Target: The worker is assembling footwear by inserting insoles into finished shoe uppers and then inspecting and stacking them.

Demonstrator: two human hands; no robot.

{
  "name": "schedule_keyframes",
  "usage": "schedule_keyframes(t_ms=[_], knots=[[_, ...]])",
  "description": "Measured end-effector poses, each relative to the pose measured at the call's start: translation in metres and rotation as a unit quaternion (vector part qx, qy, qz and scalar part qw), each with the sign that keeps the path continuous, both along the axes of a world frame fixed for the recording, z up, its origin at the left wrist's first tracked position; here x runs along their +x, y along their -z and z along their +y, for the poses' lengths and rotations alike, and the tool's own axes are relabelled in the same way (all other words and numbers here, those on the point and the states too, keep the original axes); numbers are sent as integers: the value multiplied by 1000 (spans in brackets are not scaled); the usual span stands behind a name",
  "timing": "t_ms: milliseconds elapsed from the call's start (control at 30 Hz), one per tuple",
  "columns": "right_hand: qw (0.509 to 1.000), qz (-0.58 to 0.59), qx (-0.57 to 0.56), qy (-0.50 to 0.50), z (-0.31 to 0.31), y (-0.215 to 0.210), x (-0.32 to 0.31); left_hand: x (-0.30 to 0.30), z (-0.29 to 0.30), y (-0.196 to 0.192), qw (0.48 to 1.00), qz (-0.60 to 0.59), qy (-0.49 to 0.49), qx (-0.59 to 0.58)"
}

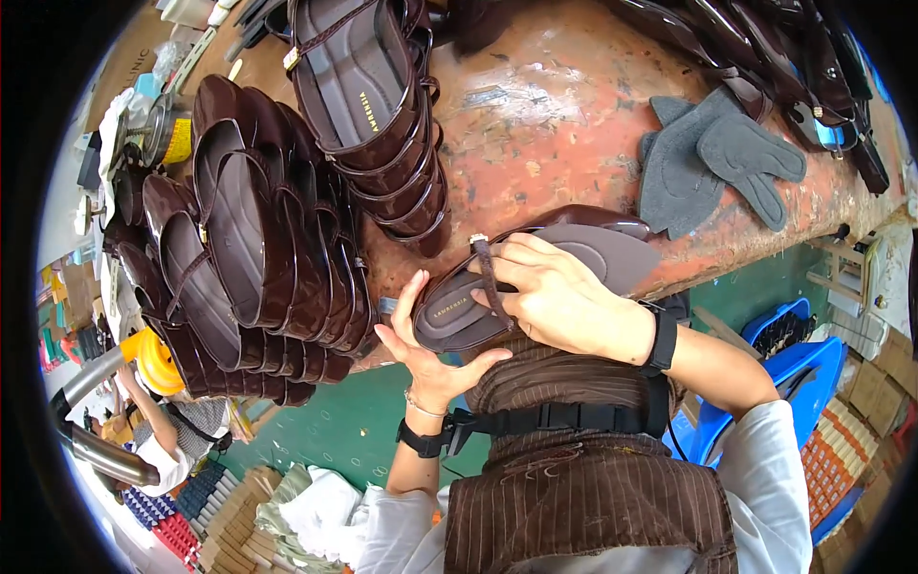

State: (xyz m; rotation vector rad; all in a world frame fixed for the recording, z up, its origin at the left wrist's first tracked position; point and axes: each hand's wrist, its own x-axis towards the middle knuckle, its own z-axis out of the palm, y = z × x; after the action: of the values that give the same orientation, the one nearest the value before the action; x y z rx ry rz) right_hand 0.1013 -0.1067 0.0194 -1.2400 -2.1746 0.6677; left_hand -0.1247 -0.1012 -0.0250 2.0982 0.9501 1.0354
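A dark brown glossy flat shoe (464, 335) lies at the table's near edge, its heel toward my left. My left hand (435, 368) cups the heel, fingers on the far side and thumb on the near side. My right hand (550, 292) is closed over the middle of the shoe, fingers bent at the thin strap (490, 287) with its small buckle. Under this hand a grey-brown insole (612, 256) sticks out past the shoe's side, over the toe part. The insole's heel end, with gold print, sits inside the shoe. My right thumb is mostly hidden.
Stacked brown shoes (249, 230) stand at the left, with another stack (373, 124) behind. Grey felt shapes (684, 182) lie at the right on the worn red table (535, 143). More dark shoes (765, 48) fill the far right. A blue chair (765, 392) stands below.
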Motion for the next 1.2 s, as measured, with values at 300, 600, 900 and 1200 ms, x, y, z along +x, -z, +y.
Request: schedule_keyframes(t_ms=[300, 600, 900, 1200], knots=[[983, 7, 73, -169, 14, 20, -13, -12, 14, -5, 995, -37, 87, -41], [993, -102, 46, -48, -2, 11, -31, -6, 12, -21, 994, 19, 10, -110], [944, -178, 106, 257, -2, -22, 28, 41, -26, -57, 984, 144, -7, -107], [957, 38, 13, 288, -22, -67, 39, 96, -46, -82, 921, 375, 105, -15]])
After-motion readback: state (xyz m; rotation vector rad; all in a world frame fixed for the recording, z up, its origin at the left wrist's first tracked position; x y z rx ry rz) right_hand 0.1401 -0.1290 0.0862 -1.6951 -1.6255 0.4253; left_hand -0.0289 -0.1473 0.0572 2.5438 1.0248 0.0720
